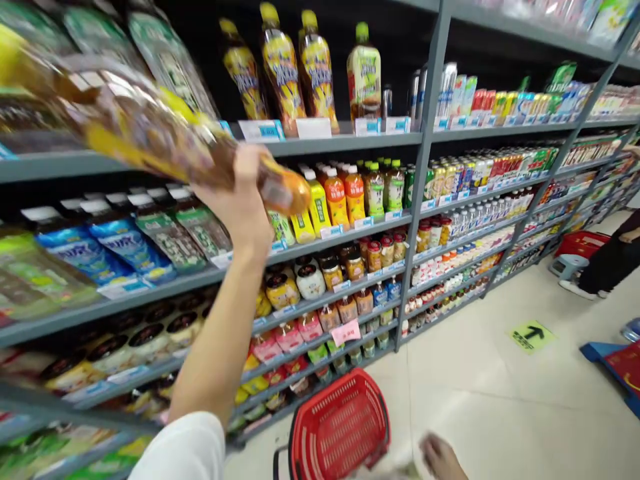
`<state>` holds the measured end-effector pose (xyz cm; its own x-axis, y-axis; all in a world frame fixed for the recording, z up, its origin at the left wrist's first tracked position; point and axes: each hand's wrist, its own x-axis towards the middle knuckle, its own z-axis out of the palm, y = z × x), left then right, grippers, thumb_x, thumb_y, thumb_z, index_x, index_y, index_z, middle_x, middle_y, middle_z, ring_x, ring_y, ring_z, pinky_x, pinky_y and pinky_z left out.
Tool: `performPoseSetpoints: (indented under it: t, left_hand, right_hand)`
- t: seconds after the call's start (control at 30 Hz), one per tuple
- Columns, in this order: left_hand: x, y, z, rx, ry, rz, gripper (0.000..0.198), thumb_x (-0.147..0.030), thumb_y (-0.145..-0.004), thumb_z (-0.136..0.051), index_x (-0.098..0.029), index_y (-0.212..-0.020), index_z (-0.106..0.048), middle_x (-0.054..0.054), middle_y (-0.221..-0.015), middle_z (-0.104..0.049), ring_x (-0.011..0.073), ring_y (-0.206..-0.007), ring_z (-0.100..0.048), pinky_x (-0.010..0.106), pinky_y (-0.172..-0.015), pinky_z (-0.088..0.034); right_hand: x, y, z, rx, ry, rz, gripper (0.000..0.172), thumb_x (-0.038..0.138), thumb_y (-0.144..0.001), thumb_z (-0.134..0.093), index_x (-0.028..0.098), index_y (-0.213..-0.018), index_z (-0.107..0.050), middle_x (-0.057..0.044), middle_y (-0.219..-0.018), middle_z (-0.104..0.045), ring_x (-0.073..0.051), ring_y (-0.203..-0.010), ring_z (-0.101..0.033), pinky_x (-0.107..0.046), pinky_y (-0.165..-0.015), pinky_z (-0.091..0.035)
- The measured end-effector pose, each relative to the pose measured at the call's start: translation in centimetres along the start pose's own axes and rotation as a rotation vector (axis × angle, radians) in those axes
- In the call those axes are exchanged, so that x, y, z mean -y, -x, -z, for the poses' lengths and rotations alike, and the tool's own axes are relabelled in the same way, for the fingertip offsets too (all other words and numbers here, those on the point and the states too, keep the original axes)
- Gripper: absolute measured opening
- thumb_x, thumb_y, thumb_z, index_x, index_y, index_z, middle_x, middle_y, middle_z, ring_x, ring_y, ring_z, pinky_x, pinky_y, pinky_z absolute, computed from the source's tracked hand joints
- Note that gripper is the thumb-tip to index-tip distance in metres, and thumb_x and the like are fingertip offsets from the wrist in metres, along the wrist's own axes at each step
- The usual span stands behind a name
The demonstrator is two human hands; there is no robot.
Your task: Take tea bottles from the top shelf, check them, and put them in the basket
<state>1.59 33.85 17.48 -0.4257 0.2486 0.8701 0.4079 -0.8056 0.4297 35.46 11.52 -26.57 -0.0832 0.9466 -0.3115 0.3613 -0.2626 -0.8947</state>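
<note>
My left hand [243,200] is raised in front of the grey shelves [345,142] and is shut on a large bottle [150,133]. The bottle holds a brown drink and has a yellow label and an orange cap. It lies almost level, cap to the right, and is blurred by motion. My right hand [443,457] shows only partly at the bottom edge, blurred, just right of a red mesh basket [340,427]. Something pale lies by its fingers, but I cannot make out whether it grips it.
Shelves full of drink bottles and jars run from the left into the far right. A tiled aisle opens to the right, with a green arrow sticker [533,335]. A person in dark clothes [613,260] crouches by another red basket [580,243]. A blue and red stand [617,370] sits at the right edge.
</note>
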Motion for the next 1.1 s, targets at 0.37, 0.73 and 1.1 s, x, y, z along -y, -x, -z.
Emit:
performPoseSetpoints:
  t: [0.37,0.73,1.1]
  left_hand:
    - [-15.4,44.9,2.2,0.262,0.326,1.241,0.064,-0.047,-0.076,-0.091,-0.013,-0.123,-0.063,0.015,-0.111,-0.075,0.0196,-0.078,-0.074,0.028,-0.068,-0.062]
    - [-22.1,45.5,5.4,0.048,0.281,1.048,0.071,-0.043,-0.076,-0.092,-0.020,-0.134,-0.057,0.014,-0.129,-0.071,0.0192,-0.089,-0.075,0.033,-0.083,-0.063]
    - [-26.7,42.2,15.9,0.163,-0.116,0.791,0.081,-0.034,-0.077,-0.092,-0.018,-0.147,-0.053,0.013,-0.140,-0.063,0.0256,-0.129,-0.064,0.037,-0.116,-0.051]
  right_hand:
    - [1.7,5.7,6.4,0.716,-0.774,0.152,0.049,0.063,-0.104,-0.059,0.020,-0.124,-0.069,-0.013,-0.114,-0.072,-0.023,-0.089,-0.071,-0.038,-0.076,-0.060]
    - [-3.1,11.5,5.0,0.676,-0.797,0.220,0.056,0.052,-0.090,-0.084,0.022,-0.133,-0.066,-0.011,-0.121,-0.073,-0.022,-0.093,-0.074,-0.033,-0.073,-0.065]
    - [0.5,17.3,-6.5,0.646,-0.888,0.116,0.057,0.051,-0.086,-0.088,0.028,-0.133,-0.065,-0.009,-0.124,-0.070,-0.019,-0.091,-0.069,-0.031,-0.073,-0.061]
